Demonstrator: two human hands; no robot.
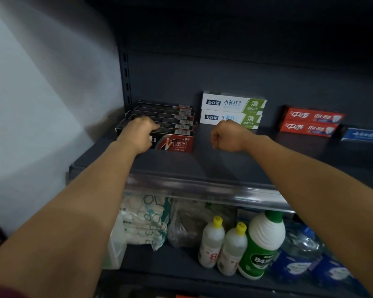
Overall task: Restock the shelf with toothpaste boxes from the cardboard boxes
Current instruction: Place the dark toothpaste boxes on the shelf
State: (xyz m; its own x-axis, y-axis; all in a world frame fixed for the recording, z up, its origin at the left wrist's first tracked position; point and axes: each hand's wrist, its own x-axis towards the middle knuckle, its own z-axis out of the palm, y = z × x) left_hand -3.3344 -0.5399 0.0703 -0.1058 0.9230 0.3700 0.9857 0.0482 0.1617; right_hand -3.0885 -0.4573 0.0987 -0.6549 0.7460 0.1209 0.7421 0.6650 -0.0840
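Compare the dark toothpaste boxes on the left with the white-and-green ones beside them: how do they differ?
The dark red-and-black toothpaste boxes stand on edge in a row running front to back; the white-and-green toothpaste boxes form a stack of two. The left hand rests on the dark row; nothing touches the white-and-green pair. Both sit on the dark grey shelf.

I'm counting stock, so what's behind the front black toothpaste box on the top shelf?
Behind the front black toothpaste box several more black boxes stand in a row toward the back panel. The left hand covers their left ends, so the exact count is uncertain.

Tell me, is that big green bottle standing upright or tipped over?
Upright: the green bottle stands on its base on the lower shelf, cap at top.
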